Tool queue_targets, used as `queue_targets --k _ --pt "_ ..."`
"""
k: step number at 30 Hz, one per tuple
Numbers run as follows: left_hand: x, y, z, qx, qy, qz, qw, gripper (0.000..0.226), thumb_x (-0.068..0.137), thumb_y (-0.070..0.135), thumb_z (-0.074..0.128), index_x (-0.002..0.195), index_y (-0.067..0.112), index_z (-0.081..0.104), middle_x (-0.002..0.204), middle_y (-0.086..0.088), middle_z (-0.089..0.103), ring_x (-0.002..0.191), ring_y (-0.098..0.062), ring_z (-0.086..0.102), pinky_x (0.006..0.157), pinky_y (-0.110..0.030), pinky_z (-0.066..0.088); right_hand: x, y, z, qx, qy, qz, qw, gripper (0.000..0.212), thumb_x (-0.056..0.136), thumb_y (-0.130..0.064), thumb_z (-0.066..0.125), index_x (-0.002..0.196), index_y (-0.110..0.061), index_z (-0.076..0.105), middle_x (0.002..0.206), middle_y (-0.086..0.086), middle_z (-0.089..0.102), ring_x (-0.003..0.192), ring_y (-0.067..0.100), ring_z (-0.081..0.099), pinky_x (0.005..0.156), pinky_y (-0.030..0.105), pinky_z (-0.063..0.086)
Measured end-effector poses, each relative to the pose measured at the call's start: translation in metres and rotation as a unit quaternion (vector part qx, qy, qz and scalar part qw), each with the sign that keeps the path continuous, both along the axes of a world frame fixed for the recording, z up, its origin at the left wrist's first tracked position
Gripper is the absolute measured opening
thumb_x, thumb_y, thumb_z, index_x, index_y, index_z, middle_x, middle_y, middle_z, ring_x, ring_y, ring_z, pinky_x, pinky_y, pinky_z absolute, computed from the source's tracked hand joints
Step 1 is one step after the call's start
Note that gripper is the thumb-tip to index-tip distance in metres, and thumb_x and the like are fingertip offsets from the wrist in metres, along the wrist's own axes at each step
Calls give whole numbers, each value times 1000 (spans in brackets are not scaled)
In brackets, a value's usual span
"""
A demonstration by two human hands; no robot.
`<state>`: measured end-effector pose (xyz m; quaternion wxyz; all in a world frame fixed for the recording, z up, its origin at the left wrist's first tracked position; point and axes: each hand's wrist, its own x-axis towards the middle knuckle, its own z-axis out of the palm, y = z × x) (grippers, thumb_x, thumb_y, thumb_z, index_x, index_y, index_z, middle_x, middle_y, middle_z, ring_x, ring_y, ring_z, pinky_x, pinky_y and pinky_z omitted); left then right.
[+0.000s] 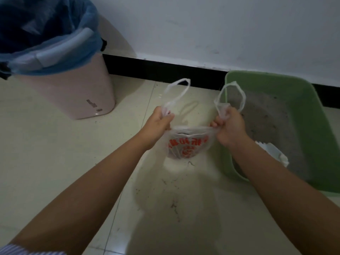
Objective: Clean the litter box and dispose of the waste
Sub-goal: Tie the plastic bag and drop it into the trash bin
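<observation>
A small clear plastic bag (187, 144) with red print hangs above the floor between my hands, dark waste showing inside it. My left hand (158, 124) grips the bag's left handle, whose loop stands up above the fist. My right hand (230, 126) grips the right handle the same way, its loop rising in front of the litter box. The green litter box (312, 111) sits on the floor at the right, holding grey litter. A white scoop-like object (276, 153) lies in its near corner, partly hidden by my right forearm.
A pink waste bin (81, 92) lined with a blue bag stands at the back left, open at the top. A white wall with a black skirting board (165, 69) runs behind. Scattered litter and hairs (174, 205) lie on the pale floor tiles below the bag.
</observation>
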<state>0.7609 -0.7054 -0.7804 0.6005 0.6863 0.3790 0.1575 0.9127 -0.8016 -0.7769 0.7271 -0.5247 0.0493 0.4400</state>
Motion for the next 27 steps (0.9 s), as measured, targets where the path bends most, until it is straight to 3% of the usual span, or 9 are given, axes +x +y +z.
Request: queue_targets --k 4,6,8,11,15,16,20,23,27 --pt "9 7 0 -158 -107 149 970 30 98 5 31 73 14 45 50 1 39 48 -11 42 64 -24 39 -1 6 -6 -98 -126 86 983 31 89 5 36 65 -14 40 51 3 38 51 13 33 48 23 41" --pt "11 10 7 -254 -203 166 931 32 100 8 29 73 11 44 40 5 42 39 -8 47 62 -24 43 -2 7 -8 -141 -218 119 958 32 92 4 41 67 -16 45 55 4 41 50 13 40 51 25 40" --pt "13 12 14 -300 -236 161 910 32 101 10 27 73 11 44 37 7 38 33 -7 39 50 -19 44 0 7 -6 -109 -210 117 964 33 96 -1 37 68 -14 47 40 -3 44 38 8 44 52 25 38" --pt "13 13 16 -248 -94 141 954 29 98 5 29 73 12 42 36 8 32 28 -3 26 33 -10 25 3 4 -5 -59 -234 160 957 38 100 -5 28 67 -13 46 32 -9 44 33 0 45 50 17 43" --pt "12 12 13 -171 117 37 978 13 93 4 41 81 9 42 62 -1 30 47 -10 25 39 -17 22 -6 -1 -5 -112 -371 303 871 38 99 -3 28 68 -16 44 45 -2 45 37 -5 49 49 6 42" --pt "11 11 15 -151 125 14 980 4 92 6 44 94 9 44 68 -1 34 52 -11 28 44 -20 26 -8 -2 -4 -127 -389 327 852 37 99 -5 29 68 -17 44 50 1 42 38 -4 49 51 8 41" --pt "4 9 17 -53 104 -59 991 36 92 20 54 127 16 45 103 -1 50 84 -13 49 65 -21 41 -10 -2 5 -151 -428 402 795 37 99 -8 31 67 -19 45 54 0 42 53 12 45 60 23 37" --pt "8 6 18 -31 88 -45 995 21 96 27 47 112 16 57 78 2 48 64 -9 43 53 -18 34 -16 -1 10 -178 -443 474 740 36 99 -11 34 67 -21 46 58 -1 45 56 12 43 57 21 37" --pt "8 11 19 -197 -4 20 980 37 101 25 32 80 12 59 53 3 32 44 -7 25 39 -16 18 -20 -4 10 -187 -444 525 702 12 93 -12 51 96 -7 61 82 3 56 79 17 52 69 23 43"
